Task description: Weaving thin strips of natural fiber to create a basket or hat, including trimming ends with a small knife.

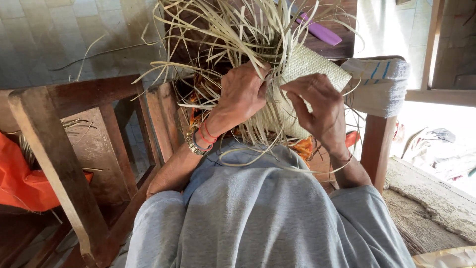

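Observation:
A pale woven straw mat piece (312,67) rests in my lap, with many loose straw strips (223,30) fanning out from its edge toward the floor. My left hand (243,94) grips a bunch of these strips beside the woven edge; a watch and red bands sit on its wrist. My right hand (317,106) lies on the woven part, fingers pinching strips at the same edge. The two hands almost touch. My grey shirt fills the lower view.
A wooden chair frame (54,144) stands to the left with an orange bag (20,183) behind it. A wooden armrest wrapped in white cloth (379,82) is on the right. A purple object (320,31) lies on dark wood ahead. Tiled floor beyond.

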